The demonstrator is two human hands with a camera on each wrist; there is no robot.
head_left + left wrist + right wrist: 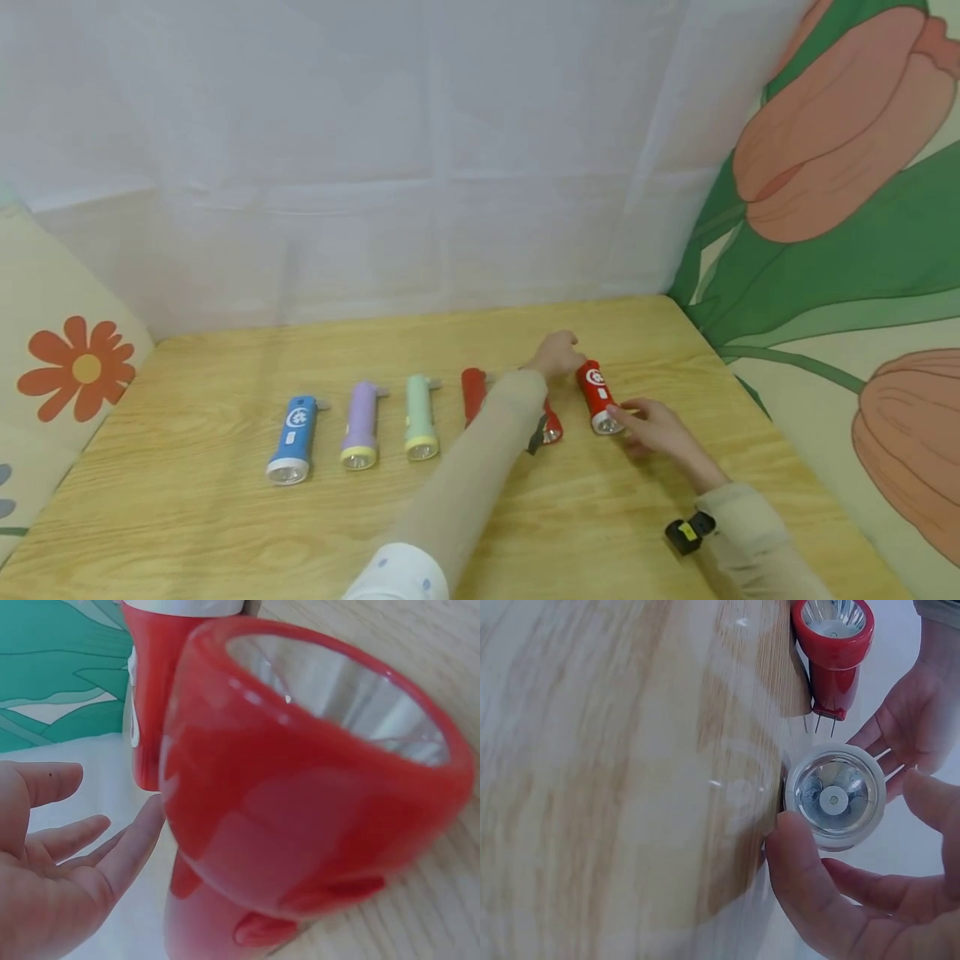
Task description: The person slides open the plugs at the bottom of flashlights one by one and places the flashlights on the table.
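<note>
Between the two hands, a red flashlight [597, 396] with a white rim lies on the table, lens toward the person. At its tail end is my left hand [557, 354], whose fingers are extended in the left wrist view, one fingertip close to the tail. My right hand [656, 429] is at the lens end, with a fingertip at the white rim [836, 840] and the other fingers spread loosely. Another red flashlight [553, 429] lies left of it, partly hidden by the left forearm; its bare metal prongs [826, 724] show in the right wrist view.
Farther left in the row lie a blue flashlight [297, 437], a purple flashlight [361, 425], a green flashlight [420, 417] and a red flashlight [472, 392] partly covered by the left arm. A white cloth [360, 167] hangs behind the wooden table [187, 500].
</note>
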